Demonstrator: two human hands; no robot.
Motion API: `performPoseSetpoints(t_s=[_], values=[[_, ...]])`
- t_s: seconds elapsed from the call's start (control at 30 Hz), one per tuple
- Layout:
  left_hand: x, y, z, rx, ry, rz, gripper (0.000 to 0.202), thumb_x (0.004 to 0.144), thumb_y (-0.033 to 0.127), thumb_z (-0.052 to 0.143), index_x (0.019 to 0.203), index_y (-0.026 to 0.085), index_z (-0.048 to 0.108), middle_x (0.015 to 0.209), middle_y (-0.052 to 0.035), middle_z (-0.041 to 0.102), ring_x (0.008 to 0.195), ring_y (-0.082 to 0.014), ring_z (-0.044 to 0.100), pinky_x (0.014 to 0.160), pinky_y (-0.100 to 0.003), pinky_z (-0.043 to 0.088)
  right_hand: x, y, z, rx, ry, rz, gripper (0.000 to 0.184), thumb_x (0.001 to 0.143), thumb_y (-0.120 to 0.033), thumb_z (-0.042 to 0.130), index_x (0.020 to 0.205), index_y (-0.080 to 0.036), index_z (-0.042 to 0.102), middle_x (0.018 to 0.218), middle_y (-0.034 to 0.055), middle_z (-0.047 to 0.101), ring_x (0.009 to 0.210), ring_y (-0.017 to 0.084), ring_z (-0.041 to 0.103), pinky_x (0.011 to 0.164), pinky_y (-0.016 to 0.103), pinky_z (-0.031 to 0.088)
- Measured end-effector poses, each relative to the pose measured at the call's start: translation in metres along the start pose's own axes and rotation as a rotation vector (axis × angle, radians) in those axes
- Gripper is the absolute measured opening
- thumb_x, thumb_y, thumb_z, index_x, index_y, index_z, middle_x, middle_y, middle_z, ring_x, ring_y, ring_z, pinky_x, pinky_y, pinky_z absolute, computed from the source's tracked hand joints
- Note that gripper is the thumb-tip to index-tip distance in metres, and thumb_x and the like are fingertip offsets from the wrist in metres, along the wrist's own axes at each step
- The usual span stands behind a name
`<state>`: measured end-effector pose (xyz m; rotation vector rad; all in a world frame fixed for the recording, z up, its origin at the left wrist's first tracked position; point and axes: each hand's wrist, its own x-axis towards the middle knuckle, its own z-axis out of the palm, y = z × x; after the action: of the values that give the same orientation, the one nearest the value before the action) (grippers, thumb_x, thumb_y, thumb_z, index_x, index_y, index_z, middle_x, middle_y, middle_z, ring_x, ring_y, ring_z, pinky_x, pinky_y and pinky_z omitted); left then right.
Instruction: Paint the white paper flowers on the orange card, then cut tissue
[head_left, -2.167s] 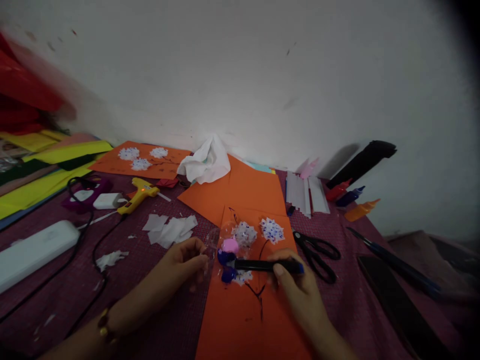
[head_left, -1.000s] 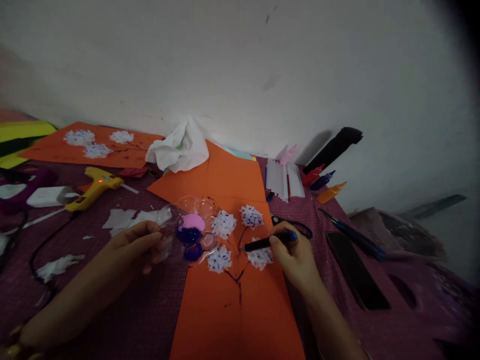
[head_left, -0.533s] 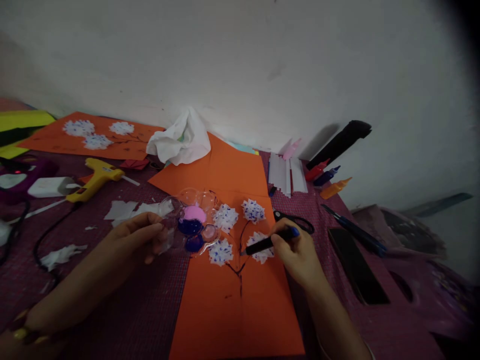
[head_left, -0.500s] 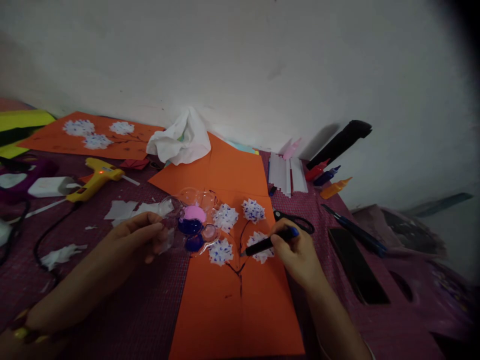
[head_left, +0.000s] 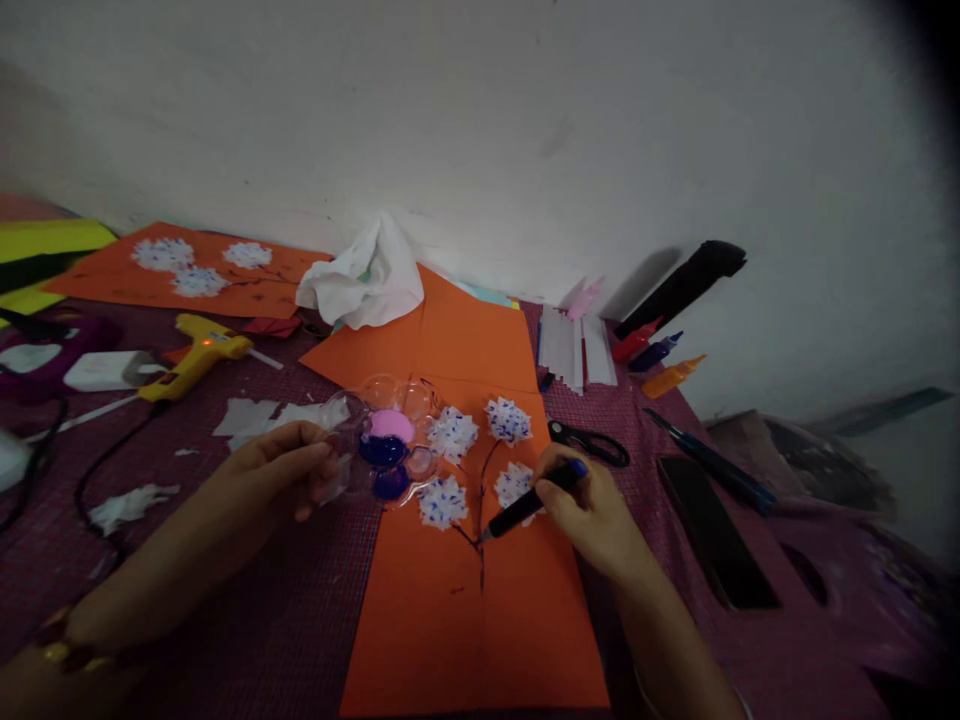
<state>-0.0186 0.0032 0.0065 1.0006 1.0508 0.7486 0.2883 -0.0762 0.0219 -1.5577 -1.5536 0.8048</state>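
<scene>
My right hand (head_left: 581, 500) is closed round a dark marker (head_left: 517, 515) with a blue end. Its tip meets the drawn dark stems (head_left: 481, 500) on an orange sheet (head_left: 465, 640). Several white paper flowers (head_left: 453, 434) dabbed with blue sit at the stem ends; the marker and hand partly cover the right one. My left hand (head_left: 289, 465) pinches the edge of a clear flower-shaped paint palette (head_left: 420, 490), which hangs over the sheet's left side. Pink paint (head_left: 391, 426) and dark blue paint (head_left: 382, 451) fill some of its wells.
A yellow glue gun (head_left: 196, 358) with a cord lies left, near torn white paper (head_left: 251, 420). Crumpled white tissue (head_left: 367, 275) stands by the wall. Scissors (head_left: 592, 442), a phone (head_left: 716, 530) and paint bottles (head_left: 654, 352) are right. Another orange sheet with flowers (head_left: 97, 275) lies back left.
The marker tip has moved down the stem to where the branches join, my right hand tilting with it. My left hand and the palette stay nearly still.
</scene>
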Motion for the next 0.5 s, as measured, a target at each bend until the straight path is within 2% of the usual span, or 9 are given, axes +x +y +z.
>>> performPoseSetpoints(t_s=[0.1, 0.27, 0.4, 0.5], values=[[0.001, -0.001, -0.001, -0.003, 0.01, -0.014, 0.023, 0.074, 0.034, 0.072, 0.074, 0.019, 0.055, 0.06, 0.0056, 0.053, 0.049, -0.0075, 0.044, 0.041, -0.017, 0.036, 0.002, 0.004, 0.001, -0.001, 0.044, 0.0, 0.01, 0.076, -0.019, 0.051, 0.067, -0.021, 0.053, 0.059, -0.0039, 0.049, 0.054, 0.012, 0.045, 0.05, 0.024, 0.034], [0.0, 0.001, 0.0, -0.015, 0.011, -0.024, 0.02, 0.075, 0.033, 0.07, 0.076, 0.02, 0.055, 0.061, 0.0058, 0.053, 0.05, -0.0074, 0.045, 0.042, -0.017, 0.036, 0.001, 0.014, 0.0, 0.002, 0.373, -0.025, 0.009, 0.08, -0.02, 0.055, 0.071, -0.021, 0.057, 0.058, -0.0049, 0.049, 0.052, 0.012, 0.044, 0.048, 0.023, 0.034], [0.0, 0.0, 0.001, -0.031, 0.008, -0.029, 0.019, 0.076, 0.03, 0.07, 0.074, 0.019, 0.054, 0.06, 0.0061, 0.053, 0.05, -0.0068, 0.045, 0.042, -0.017, 0.034, -0.004, 0.017, -0.002, 0.19, 0.464, -0.039, 0.01, 0.083, -0.02, 0.057, 0.074, -0.022, 0.059, 0.055, -0.0058, 0.048, 0.046, 0.01, 0.042, 0.043, 0.021, 0.032], [0.001, -0.002, 0.003, -0.046, -0.004, -0.033, 0.02, 0.076, 0.03, 0.07, 0.075, 0.019, 0.053, 0.06, 0.0058, 0.054, 0.05, -0.0075, 0.046, 0.042, -0.017, 0.034, -0.009, 0.014, 0.0, 0.34, 0.5, -0.04, 0.008, 0.084, -0.022, 0.06, 0.076, -0.023, 0.061, 0.057, -0.0045, 0.053, 0.047, 0.01, 0.047, 0.043, 0.02, 0.035]])
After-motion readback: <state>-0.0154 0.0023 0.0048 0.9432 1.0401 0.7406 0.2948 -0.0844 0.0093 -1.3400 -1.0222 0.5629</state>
